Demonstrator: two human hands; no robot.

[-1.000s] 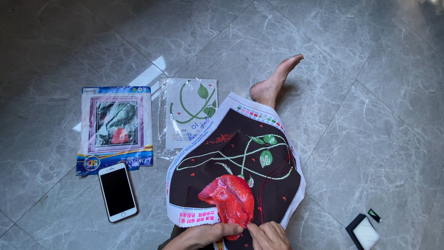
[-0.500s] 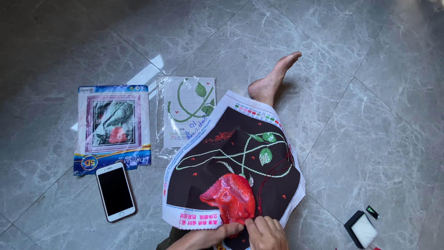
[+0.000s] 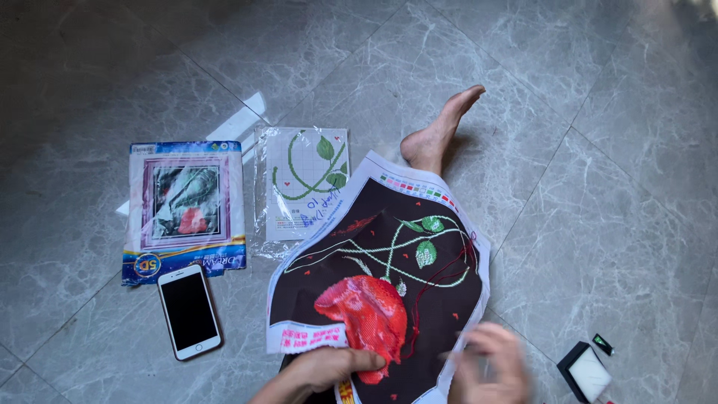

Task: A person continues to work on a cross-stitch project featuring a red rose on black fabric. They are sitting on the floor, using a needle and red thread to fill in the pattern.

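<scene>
Left hand: lies flat on the lower edge of the cloth, fingers together and stretched, tips touching the red rose.
Right hand: blurred, raised just above the right lower part of the cloth; I cannot tell if the fingers pinch something.
Embroidery cloth: black with white border, over the lap, directly under both hands.
Bare foot: beyond the cloth, far from the fingers.
Phone: on the floor, left of the left fingers.
Two kit packets: above the phone.
Small white box: just right of the right hand.
</scene>
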